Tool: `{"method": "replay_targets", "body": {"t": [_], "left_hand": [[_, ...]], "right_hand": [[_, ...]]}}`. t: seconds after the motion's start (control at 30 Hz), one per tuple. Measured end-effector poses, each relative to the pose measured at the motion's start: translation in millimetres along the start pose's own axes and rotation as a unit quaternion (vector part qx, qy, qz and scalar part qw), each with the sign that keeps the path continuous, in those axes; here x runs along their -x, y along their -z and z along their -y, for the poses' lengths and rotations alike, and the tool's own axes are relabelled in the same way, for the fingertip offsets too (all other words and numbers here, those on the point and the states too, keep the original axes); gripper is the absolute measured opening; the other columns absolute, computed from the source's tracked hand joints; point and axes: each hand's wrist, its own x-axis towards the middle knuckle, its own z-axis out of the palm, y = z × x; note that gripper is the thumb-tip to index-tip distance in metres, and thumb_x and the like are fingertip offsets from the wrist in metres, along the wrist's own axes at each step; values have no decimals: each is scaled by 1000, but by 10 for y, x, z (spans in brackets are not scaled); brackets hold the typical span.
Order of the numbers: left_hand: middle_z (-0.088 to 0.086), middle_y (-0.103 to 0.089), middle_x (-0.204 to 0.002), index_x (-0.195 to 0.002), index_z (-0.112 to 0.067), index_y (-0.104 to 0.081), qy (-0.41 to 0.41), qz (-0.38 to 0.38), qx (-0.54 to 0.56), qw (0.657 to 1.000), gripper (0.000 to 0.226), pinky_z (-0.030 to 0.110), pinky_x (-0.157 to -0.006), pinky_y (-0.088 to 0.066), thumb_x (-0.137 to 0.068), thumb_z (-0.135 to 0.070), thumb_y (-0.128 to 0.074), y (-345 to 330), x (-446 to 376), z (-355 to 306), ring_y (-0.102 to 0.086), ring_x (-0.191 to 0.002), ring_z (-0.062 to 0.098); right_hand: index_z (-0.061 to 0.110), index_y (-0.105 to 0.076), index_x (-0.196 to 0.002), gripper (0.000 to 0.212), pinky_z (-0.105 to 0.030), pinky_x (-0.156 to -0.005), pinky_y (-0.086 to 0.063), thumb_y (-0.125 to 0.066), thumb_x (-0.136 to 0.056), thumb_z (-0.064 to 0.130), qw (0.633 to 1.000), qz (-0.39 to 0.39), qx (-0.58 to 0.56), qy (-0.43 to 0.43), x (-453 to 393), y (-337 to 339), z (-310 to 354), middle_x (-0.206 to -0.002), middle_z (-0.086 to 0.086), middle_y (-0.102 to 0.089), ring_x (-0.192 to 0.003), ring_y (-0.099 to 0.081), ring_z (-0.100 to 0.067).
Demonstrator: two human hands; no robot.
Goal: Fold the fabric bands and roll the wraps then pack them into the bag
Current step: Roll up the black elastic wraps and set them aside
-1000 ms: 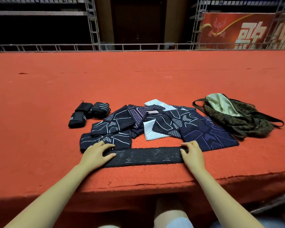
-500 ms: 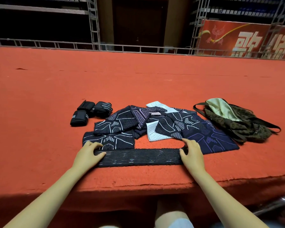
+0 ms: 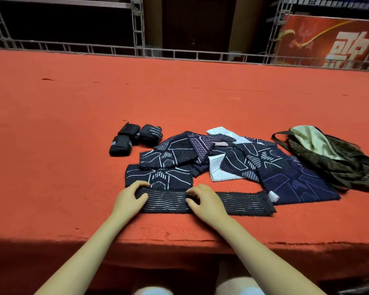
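Black elastic wrap with thin pale wavy stripes [image 3: 205, 202] is lying flat along the near edge of the red felt-covered counter [image 3: 73, 145], just in front of the heap of dark navy fabric bands with white and purple geometric lines [image 3: 232, 165]. Rolling this wrap looks like the step in hand, starting at its left end. The left hand [image 3: 129, 199] is resting on that end with fingers curled over the far edge, pinching or pressing the cloth — I cannot tell which. The right hand [image 3: 202, 199] is lying on the wrap's middle, fingers bent and pressing down, not closed around anything. Both forearms are reaching in from the near side, palms down, the hands near each other.

Next, I judge, the left end needs turning over on itself into a tight first coil while the right hand is keeping the strip straight — slack would give a loose, skewed roll. Three black rolled wraps [image 3: 134, 139] are sitting to the far left, apparently finished. The olive patterned cloth bag with pale lining [image 3: 332, 158] is lying open at the right, touching the heap.
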Motion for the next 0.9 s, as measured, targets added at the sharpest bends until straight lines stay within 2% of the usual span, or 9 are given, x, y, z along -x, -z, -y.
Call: {"method": "replay_targets", "body": {"t": [0.13, 0.23, 0.33, 0.4, 0.47, 0.53, 0.6, 0.7, 0.9], "left_hand": [[-7, -64, -96, -101, -25, -62, 25, -26, 135, 990, 32, 4, -72, -38, -84, 1, -61, 41, 14, -98, -56, -87, 9], [-5, -64, -92, -108, -24, -59, 39, -25, 251, 967, 33, 9, -71, -45, -88, 3, -57, -9, 69, -282, -58, -83, 7], [-5, -63, -77, -120, -22, -52, 42, 11, 266, 963, 30, 8, -66, -42, -96, -5, -47, -161, 72, -434, -56, -69, -1], [-5, -69, -79, -124, -31, -45, 40, 72, 245, 966, 31, 9, -68, -42, -100, -12, -38, -272, 74, -478, -58, -68, -6], [-10, -71, -83, -127, -37, -42, 8, 104, 171, 980, 39, 13, -78, -43, -98, -12, -44, -353, 81, -429, -60, -81, -3], [-13, -68, -87, -129, -34, -45, -33, 95, 95, 990, 49, 20, -82, -43, -90, -6, -53, -397, 93, -361, -58, -86, 5], [-12, -59, -93, -127, -28, -51, -55, 36, 33, 997, 49, 27, -84, -44, -85, -4, -59, -436, 93, -319, -51, -89, 11], [0, -55, -100, -126, -18, -55, -48, -21, -30, 998, 44, 33, -91, -43, -83, -13, -63, -489, 108, -333, -51, -100, 20], [-1, -60, -98, -129, -20, -52, -30, -5, -51, 998, 45, 30, -85, -41, -85, -22, -61, -505, 124, -406, -53, -99, 19]], "right_hand": [[20, -67, -105, 25, -31, -91, -41, -61, -85, 33, 999, 22, -33, 26, -26, -249, 192, -100, 1, -58, -102, -50, -18], [19, -67, -105, 24, -28, -90, -41, -58, -86, 32, 997, 13, -81, 2, -34, -256, 185, -99, 2, -60, -100, -53, -16], [20, -63, -113, 25, -26, -91, -43, -51, -93, 29, 981, -16, -182, -63, -17, -181, 177, -106, 4, -66, -101, -59, -11], [23, -57, -122, 28, -24, -89, -42, -50, -96, 30, 973, -12, -209, -98, -11, -152, 200, -106, 6, -66, -100, -60, -9], [25, -53, -126, 34, -24, -83, -43, -56, -93, 31, 971, -6, -209, -113, -24, -162, 221, -95, 9, -64, -87, -60, -8], [24, -52, -128, 42, -25, -79, -44, -62, -88, 23, 975, -3, -188, -117, -44, -182, 226, -88, 9, -58, -75, -56, -10], [24, -51, -130, 45, -26, -79, -44, -62, -86, 17, 980, -1, -161, -115, -52, -203, 220, -87, 9, -55, -73, -54, -11], [22, -51, -129, 46, -27, -78, -43, -62, -84, 15, 986, -8, -132, -98, -43, -209, 222, -85, 8, -53, -76, -50, -12], [15, -61, -117, 38, -23, -86, -38, -66, -79, 17, 994, -46, -83, -59, -12, -228, 190, -95, 6, -52, -95, -48, -15]]}}
